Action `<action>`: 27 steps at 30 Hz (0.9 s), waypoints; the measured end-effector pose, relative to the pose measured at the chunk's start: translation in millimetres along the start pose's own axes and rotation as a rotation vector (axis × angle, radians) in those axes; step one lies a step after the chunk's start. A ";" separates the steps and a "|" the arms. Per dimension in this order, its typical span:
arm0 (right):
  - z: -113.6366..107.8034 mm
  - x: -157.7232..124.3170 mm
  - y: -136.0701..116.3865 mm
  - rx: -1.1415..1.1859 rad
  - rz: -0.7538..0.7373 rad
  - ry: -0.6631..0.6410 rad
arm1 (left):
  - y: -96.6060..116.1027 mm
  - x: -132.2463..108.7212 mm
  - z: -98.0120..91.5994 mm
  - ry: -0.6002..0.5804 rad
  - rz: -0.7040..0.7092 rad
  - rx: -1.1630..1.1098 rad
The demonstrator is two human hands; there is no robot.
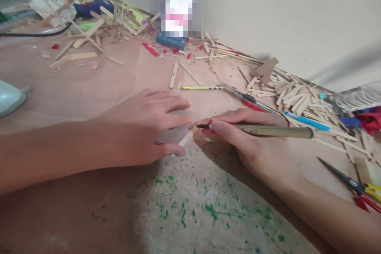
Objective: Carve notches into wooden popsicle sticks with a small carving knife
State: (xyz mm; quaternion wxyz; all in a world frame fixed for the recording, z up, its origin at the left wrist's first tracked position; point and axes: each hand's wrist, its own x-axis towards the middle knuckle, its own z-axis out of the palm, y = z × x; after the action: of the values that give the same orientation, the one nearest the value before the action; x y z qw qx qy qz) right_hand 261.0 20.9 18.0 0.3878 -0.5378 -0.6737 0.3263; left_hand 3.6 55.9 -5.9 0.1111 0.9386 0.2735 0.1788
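Observation:
My left hand [154,123] lies over the table with its fingers stretched out and apart. Its thumb meets the lower end of a thin pale craft stick [187,137], and the index fingertip is close to the stick's upper part. In a pen-like grip, my right hand [250,135] holds a slim tool with a tan wooden-looking handle [274,131] and a dark tip. That tip is at the stick's upper end; whether it presses on the wood I cannot tell. The exact kind of tool is unclear.
Beyond my hands lie a yellow pencil [202,87] and a utility knife [250,98]. A heap of craft sticks [294,93], a blue pen [309,120] and scissors [354,184] are on the right. A blurred bright device stands in a blue holder [172,41] by the wall.

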 end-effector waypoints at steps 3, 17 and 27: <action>-0.5 1.5 -0.3 0.034 -0.015 0.031 | -3.5 1.9 -3.9 0.016 -0.002 -0.083; 0.5 6.3 -6.5 -0.011 -0.055 -0.223 | -10.7 5.5 -14.0 -0.029 -0.012 -0.319; 3.3 7.2 -3.6 -0.073 -0.057 -0.261 | -17.4 7.4 -7.9 -0.008 -0.030 -0.387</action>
State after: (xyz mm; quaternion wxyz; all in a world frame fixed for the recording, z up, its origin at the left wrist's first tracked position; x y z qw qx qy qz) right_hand 255.5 27.1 20.8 0.2862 -0.4850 -0.7450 0.3576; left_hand -1.9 75.2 -1.9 0.2930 0.8962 0.2475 0.2228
